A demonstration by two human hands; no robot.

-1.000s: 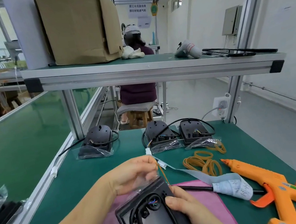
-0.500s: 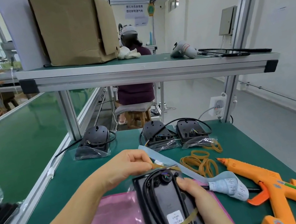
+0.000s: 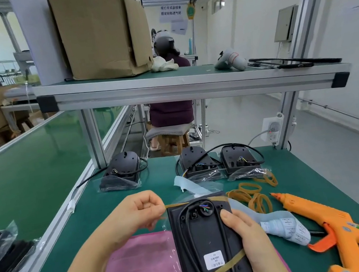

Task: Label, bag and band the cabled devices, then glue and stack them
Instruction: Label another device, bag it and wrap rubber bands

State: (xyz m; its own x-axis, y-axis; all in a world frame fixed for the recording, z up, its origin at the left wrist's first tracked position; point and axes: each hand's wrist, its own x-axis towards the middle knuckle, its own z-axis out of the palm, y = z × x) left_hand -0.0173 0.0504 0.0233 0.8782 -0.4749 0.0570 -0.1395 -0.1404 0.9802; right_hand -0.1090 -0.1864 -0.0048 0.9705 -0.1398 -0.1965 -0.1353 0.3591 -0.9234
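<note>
Your left hand [image 3: 137,215] pinches a tan rubber band [image 3: 196,202] between curled fingers and pulls it taut across the top edge of the black cabled device [image 3: 203,233], held at the near end of the green bench [image 3: 88,220] with clear bag film showing around its top. Your right hand [image 3: 249,242] grips the device's right side, thumb laid flat on its face beside the looped black cable. A second run of tan band crosses the device's lower end on a slant, just below a white label [image 3: 214,259]; whether it is the same band cannot be told. A pink sheet [image 3: 138,267] lies under the device and to its left. Right of your right hand a pale blue label strip [image 3: 284,227] curls over the bench, with loose rubber bands [image 3: 254,197] just behind it and an orange glue gun [image 3: 339,228] lying on its side, nozzle towards the bands. At the back of the bench a lone bagged device [image 3: 123,173] sits at left and a pair of bagged devices [image 3: 219,163] side by side at centre, cables coiled. An upper shelf [image 3: 189,87] carries a cardboard box [image 3: 98,31]; beyond it a person [image 3: 171,113] sits on a stool, back turned
</note>
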